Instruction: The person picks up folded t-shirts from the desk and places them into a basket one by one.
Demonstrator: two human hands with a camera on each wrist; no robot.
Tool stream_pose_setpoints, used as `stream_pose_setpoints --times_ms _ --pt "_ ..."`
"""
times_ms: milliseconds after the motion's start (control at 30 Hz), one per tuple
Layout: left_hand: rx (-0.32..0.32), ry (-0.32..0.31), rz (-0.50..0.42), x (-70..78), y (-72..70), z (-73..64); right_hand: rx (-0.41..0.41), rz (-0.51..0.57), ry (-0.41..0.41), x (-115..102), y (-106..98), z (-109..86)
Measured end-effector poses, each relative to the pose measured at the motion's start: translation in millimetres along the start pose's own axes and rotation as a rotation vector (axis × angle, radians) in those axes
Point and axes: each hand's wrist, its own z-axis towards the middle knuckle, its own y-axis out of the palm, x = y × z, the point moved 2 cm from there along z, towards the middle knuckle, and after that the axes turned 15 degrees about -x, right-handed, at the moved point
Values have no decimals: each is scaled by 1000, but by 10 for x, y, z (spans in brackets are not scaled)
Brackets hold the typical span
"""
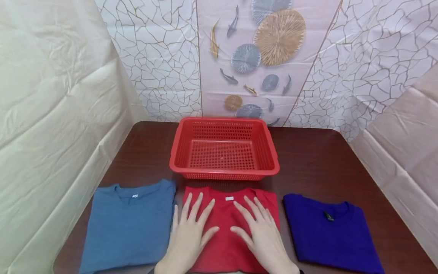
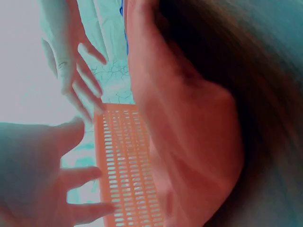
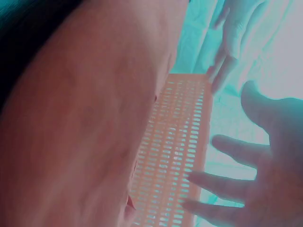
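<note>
A folded red T-shirt (image 1: pixel 227 243) with a white neck label lies at the front middle, its collar facing the basket. My left hand (image 1: pixel 187 238) is over its left half with fingers spread, and my right hand (image 1: pixel 261 238) is over its right half in the same way. Both wrist views show a gap between the hand and the red cloth (image 2: pixel 189 137). Neither hand holds anything. To the left lies a folded blue-grey T-shirt (image 1: pixel 130 228), near my left hand. A folded dark blue T-shirt (image 1: pixel 332 236) with a black label lies to the right.
Behind the red T-shirt stands a red perforated plastic basket (image 1: pixel 224 173) with nothing in it. All of this is on a dark brown table (image 1: pixel 308 160). Pale cloth (image 1: pixel 61 114) hangs along the left side, and a patterned sheet (image 1: pixel 164 57) hangs behind the table.
</note>
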Motion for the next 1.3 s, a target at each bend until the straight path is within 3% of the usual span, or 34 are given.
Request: stream_pose_setpoints --times_ms 100,200,300,500,633,767,967,1100,1200,1300 --pt "108 -40 -14 -41 -73 14 71 10 41 82 -47 -21" --pt "212 -95 -18 -145 -133 14 118 -5 133 222 -82 -68" --pt "232 -162 -11 -295 -160 7 138 -33 224 397 -108 -150" --pt "106 -255 -12 -549 -135 6 98 -64 348 707 -133 -318" --pt "-11 -277 -48 -607 -59 23 -45 -26 418 819 -105 -346" --pt "-121 -278 -157 -594 27 71 -208 85 484 875 -41 -291" --pt "-243 -232 -457 -546 118 130 -310 279 484 886 40 -203" --pt "-395 -235 -855 -555 158 148 -376 505 479 918 51 -175" --pt "-517 -233 -1197 -575 185 163 -463 784 460 961 60 -140" --pt "-611 -223 -1417 -591 220 189 -601 1054 434 990 88 -98"
